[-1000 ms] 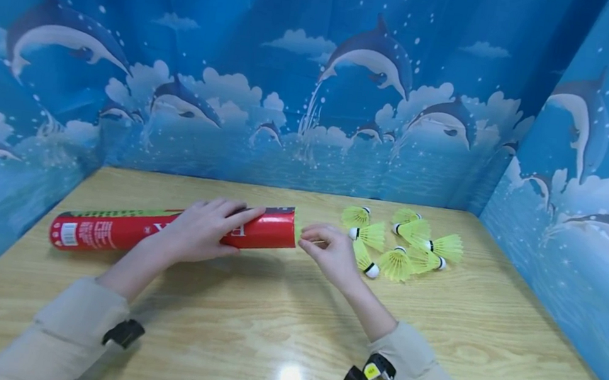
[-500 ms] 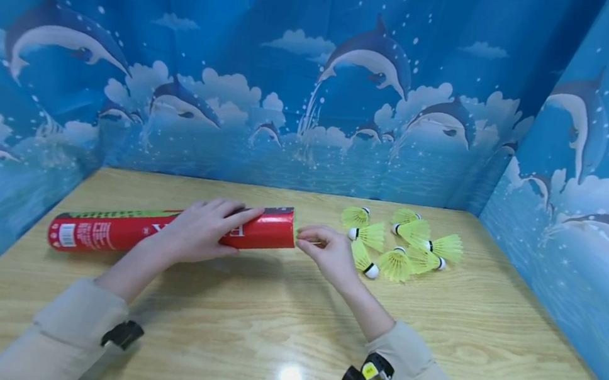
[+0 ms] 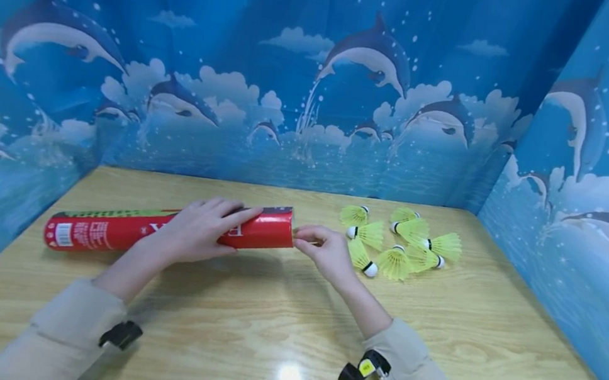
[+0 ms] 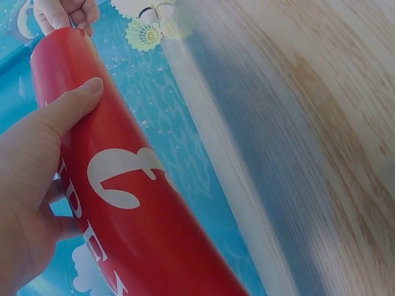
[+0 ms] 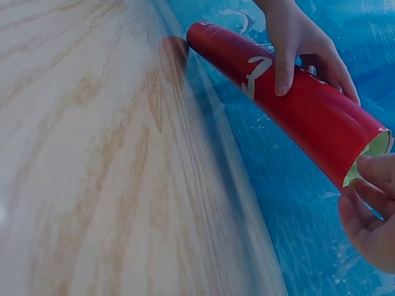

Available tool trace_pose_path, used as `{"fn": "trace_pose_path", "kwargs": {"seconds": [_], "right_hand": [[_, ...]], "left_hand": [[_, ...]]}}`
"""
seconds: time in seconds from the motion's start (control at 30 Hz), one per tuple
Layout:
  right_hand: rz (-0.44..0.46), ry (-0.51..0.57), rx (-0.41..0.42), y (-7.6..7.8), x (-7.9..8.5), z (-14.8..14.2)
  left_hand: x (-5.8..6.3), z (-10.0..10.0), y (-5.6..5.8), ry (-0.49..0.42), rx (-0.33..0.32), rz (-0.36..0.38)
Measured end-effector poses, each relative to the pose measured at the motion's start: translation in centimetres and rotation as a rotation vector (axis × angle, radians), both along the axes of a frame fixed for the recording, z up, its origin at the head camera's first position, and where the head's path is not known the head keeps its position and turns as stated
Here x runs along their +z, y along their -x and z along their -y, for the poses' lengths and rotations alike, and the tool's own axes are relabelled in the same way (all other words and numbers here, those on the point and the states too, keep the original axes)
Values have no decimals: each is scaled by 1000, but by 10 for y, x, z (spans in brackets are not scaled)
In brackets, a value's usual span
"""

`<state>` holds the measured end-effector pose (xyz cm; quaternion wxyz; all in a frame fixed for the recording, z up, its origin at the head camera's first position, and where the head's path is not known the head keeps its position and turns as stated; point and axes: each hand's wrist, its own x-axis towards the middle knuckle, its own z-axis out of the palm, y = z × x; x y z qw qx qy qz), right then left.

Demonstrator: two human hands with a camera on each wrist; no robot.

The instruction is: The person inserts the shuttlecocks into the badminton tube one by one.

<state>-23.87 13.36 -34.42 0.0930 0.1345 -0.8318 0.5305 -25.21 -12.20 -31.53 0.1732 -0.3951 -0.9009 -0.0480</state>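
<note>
My left hand (image 3: 191,230) grips a red shuttlecock tube (image 3: 268,228) from above, its thumb along the near side. The tube lies slantwise, with its open mouth raised toward the right and its far left end low at the table. At that mouth my right hand (image 3: 327,255) pinches the yellow-green skirt of a shuttlecock (image 5: 376,143); the rest of it is hidden inside the tube. The right wrist view shows thumb and fingers right at the rim. Just beyond the right hand lie several yellow shuttlecocks (image 3: 395,263) with white corks.
A wood-grain table (image 3: 241,334) carries everything. Blue dolphin-print curtain (image 3: 286,156) hangs along the back and sides. Black wrist cameras (image 3: 352,376) sit at both sleeves, close above the tabletop.
My right fingers have edged slightly left, closer to the tube's mouth, and less yellow-green shows between them. The tube has shifted a little left; the loose shuttlecocks stay put.
</note>
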Motion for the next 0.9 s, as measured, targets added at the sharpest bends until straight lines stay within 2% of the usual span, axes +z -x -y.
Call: {"fn": "trace_pose_path", "kwargs": {"seconds": [0.3, 0.57, 0.9], "right_hand": [[-7, -12, 6, 1, 3, 0], [47, -5, 19, -2, 3, -4], [87, -11, 15, -2, 9, -31]], "left_hand": [[3, -1, 0, 2, 4, 8], [3, -2, -2, 10, -3, 11], [2, 1, -2, 6, -15, 0]]}}
